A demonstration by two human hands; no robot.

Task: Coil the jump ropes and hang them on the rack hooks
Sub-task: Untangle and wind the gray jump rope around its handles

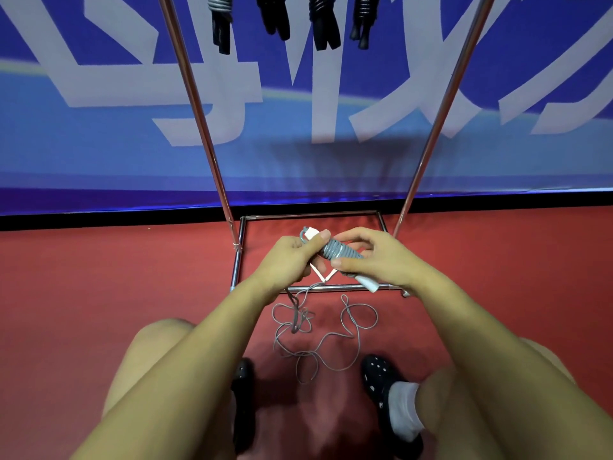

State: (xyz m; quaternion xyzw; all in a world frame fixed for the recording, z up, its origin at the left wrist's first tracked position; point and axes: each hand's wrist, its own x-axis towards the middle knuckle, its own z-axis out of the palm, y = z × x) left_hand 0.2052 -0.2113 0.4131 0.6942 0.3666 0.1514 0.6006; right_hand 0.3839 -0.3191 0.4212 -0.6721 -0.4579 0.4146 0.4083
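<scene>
Trailing from the hands, the loose grey cord (318,333) lies tangled low in the frame's centre, between two black shoes (378,373); above it both hands grip one jump rope's white handles (335,255), coil-wrapped, long axis slanting upper left to lower right; left hand (292,257) curled round the upper end, right hand (371,257) pinching the lower; four coiled ropes (219,14) hang along the top edge, between the two rack poles (199,104).

Red floor (99,293) with rack base and loose rope

A chrome rack base (237,270) is seen at 12 o'clock; grey rope loops (331,340) are spread at centre, flanked by black shoes (378,376) at 6 o'clock.
</scene>
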